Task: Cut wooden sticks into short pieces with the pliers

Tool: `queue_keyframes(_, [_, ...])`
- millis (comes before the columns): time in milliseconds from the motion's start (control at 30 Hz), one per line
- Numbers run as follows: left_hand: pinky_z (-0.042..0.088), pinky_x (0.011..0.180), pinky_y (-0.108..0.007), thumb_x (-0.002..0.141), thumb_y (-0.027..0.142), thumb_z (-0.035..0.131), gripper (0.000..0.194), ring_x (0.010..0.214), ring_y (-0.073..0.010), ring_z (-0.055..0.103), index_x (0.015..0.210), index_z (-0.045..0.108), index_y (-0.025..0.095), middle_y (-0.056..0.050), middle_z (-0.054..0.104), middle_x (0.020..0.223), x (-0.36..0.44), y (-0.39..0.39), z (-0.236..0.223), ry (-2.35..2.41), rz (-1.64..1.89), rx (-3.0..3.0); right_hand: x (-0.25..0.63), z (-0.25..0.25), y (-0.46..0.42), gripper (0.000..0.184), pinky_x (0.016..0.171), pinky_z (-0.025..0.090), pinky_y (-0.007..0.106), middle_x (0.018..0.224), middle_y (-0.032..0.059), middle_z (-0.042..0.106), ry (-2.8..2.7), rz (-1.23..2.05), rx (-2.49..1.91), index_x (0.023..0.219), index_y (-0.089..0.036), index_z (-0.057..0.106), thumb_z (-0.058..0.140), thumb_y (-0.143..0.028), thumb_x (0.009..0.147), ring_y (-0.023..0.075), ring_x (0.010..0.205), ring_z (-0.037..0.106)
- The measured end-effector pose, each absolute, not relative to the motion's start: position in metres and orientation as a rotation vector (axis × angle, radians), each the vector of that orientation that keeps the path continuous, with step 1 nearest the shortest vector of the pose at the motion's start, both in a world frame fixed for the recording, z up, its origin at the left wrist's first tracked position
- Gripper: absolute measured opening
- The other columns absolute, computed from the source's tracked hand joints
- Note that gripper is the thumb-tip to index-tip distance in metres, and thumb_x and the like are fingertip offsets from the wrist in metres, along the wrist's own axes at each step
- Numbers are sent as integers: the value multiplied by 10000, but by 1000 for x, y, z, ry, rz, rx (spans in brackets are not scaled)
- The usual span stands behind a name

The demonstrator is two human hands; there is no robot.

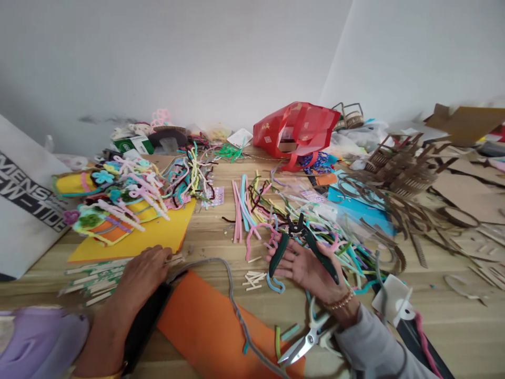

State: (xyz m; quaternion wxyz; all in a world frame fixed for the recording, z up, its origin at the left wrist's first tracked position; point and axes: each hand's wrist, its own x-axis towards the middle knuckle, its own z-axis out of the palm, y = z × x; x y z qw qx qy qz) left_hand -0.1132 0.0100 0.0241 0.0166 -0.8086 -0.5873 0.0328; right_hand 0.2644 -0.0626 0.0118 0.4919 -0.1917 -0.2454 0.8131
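Observation:
My right hand (305, 266) is turned palm up, fingers stretched out, with dark green-handled wire strippers (296, 231) lying across it. Their handles are spread and the jaws point away from me. My left hand (148, 271) is palm down on the table, fingers curled and closed on a few short thin wooden sticks (176, 259). Under and beside its wrist lie green-and-white wrapped sticks (98, 279). A small pile of cut stick pieces (253, 280) sits between my hands. Scissors (305, 342) lie partly spread below my right wrist, near an orange sheet (209, 321).
Colourful pipe cleaners (335, 237) spread over the table's middle. A yellow sheet (173, 231) bears fuzzy crafts (118, 195) at left. A red bag (295, 129) stands at the back. Small brown woven baskets (406, 168) and cardboard strips (410, 221) lie right.

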Motion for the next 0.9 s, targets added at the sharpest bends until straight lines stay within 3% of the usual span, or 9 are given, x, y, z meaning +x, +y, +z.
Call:
queue_keyframes(233, [420, 764, -335, 890, 217, 356, 249, 867, -251, 596, 805, 589, 197, -93, 629, 865, -108, 12, 24, -1701, 49, -2544, 265, 10, -64, 657, 1001, 345, 508, 1311, 202, 555, -586, 1990, -429, 1254, -142, 499, 512, -574, 759, 329, 1194, 535])
queue_keyframes(433, [438, 751, -335, 904, 237, 349, 260, 820, -247, 624, 870, 604, 196, -76, 658, 818, -102, 12, 32, -1767, -44, -2542, 265, 8, -63, 661, 998, 358, 495, 1324, 205, 544, -586, 1992, -428, 1262, -137, 485, 487, -582, 774, 330, 1208, 524])
queue_keyframes(667, [489, 797, -288, 920, 466, 373, 402, 923, -212, 659, 1023, 669, 214, -54, 711, 985, -74, 7, 49, -1744, -676, -2706, 267, 7, -63, 679, 1029, 340, 494, 1262, 193, 591, -611, 2007, -420, 1258, -143, 498, 497, -599, 755, 329, 1209, 527])
queue_keyframes(900, [498, 744, -246, 888, 415, 493, 307, 790, -173, 676, 901, 703, 191, -31, 745, 875, -17, -6, 42, -1731, -1011, -2996, 266, 20, -64, 766, 1000, 364, 523, 1181, 175, 636, -758, 2001, -559, 1313, -160, 480, 469, -664, 736, 333, 1152, 566])
